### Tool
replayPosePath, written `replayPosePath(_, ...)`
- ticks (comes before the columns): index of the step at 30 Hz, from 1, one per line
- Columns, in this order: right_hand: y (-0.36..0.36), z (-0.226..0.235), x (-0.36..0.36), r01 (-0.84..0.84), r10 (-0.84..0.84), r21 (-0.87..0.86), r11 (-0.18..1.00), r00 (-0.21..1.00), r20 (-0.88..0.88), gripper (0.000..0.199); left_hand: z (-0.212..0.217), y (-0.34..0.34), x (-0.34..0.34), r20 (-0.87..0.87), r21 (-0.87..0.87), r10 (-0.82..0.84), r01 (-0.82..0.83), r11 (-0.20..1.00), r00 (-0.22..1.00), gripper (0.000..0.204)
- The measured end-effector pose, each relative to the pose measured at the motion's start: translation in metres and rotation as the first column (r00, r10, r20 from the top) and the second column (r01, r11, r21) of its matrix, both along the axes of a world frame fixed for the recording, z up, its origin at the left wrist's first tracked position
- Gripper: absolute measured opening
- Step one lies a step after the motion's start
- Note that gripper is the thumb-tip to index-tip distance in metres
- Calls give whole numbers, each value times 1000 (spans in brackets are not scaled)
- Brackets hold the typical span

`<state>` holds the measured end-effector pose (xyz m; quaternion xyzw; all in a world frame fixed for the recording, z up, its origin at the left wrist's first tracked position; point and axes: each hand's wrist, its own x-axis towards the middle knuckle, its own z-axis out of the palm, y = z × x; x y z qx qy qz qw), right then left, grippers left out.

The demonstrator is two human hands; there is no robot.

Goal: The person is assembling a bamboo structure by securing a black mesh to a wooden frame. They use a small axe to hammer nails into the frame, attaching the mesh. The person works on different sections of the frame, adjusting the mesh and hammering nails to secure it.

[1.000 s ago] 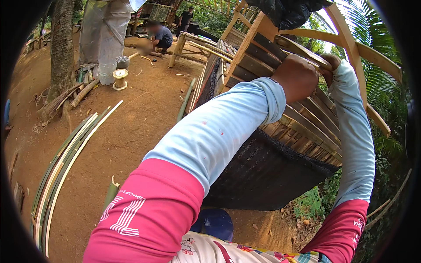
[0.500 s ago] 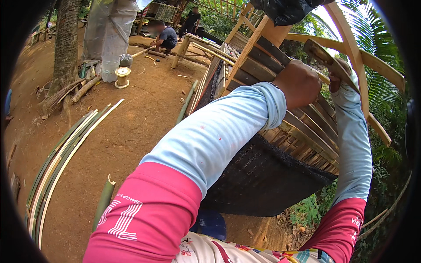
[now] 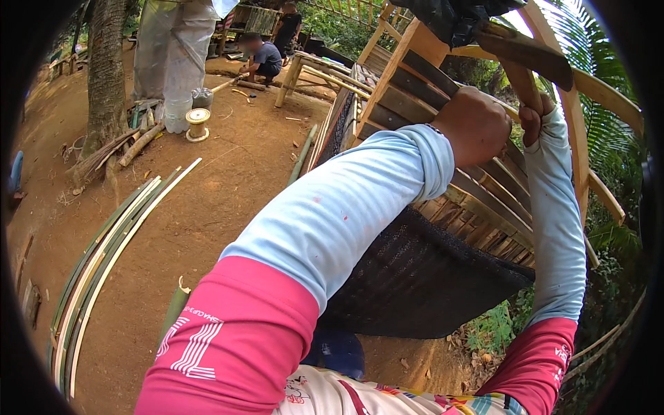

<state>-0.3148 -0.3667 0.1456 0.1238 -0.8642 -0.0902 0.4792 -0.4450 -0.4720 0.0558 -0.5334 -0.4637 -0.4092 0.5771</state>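
My left hand (image 3: pixel 472 126) is closed in a fist, with a short end of a pale wooden strip (image 3: pixel 511 111) showing beside its knuckles. My right hand (image 3: pixel 535 123) is wrapped round the wooden handle of a broad, dark-bladed chopping knife (image 3: pixel 531 54), raised above and to the right of the left fist. The thumb shows; the other fingers are mostly hidden. Behind the left hand stands a slatted wooden panel (image 3: pixel 403 107) of dark boards in a lighter frame. Below the arms, black mesh netting (image 3: pixel 422 283) covers the structure's lower part.
Long split bamboo strips (image 3: pixel 104 259) lie on the dirt at left. A spool (image 3: pixel 197 124) stands near the tree trunk (image 3: pixel 106 76). One person (image 3: pixel 263 57) crouches in the distance; another stands behind. A black plastic bag (image 3: pixel 449 17) hangs above the panel. A blue drum (image 3: pixel 335 353) sits below.
The chopping knife has swung upward and its blade has turned, so its handle now shows. My left fist stays nearly in place. The view has shifted slightly.
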Motion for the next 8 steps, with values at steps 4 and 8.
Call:
replayPosePath(4, 46, -24, 18, -172, 118, -535, 827, 984, -133, 32, 1, -1, 3, -18, -26, 51, -52, 998, 999, 26)
replayPosePath(8, 33, -41, 65, 348, -405, -504, 791, 914, -3, 43, -1, 12, 20, -23, -61, 47, -48, 997, 999, 26)
